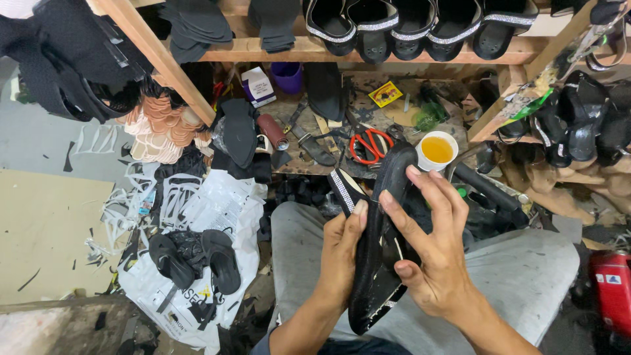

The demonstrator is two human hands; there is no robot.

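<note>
Over my lap I hold a black sandal sole on edge, its toe pointing away from me. My left hand grips its left side, thumb pressed near a black strap with a sparkling silver trim. My right hand clasps the right side, fingers spread over the upper surface and fingertips near the toe. Both hands are closed on the sandal.
A low workbench ahead carries red-handled scissors, a white cup of yellow glue, a purple cup and tools. The wooden shelf above holds finished black sandals. A pair of black sandals lies on white plastic bags at left. Red canister at right.
</note>
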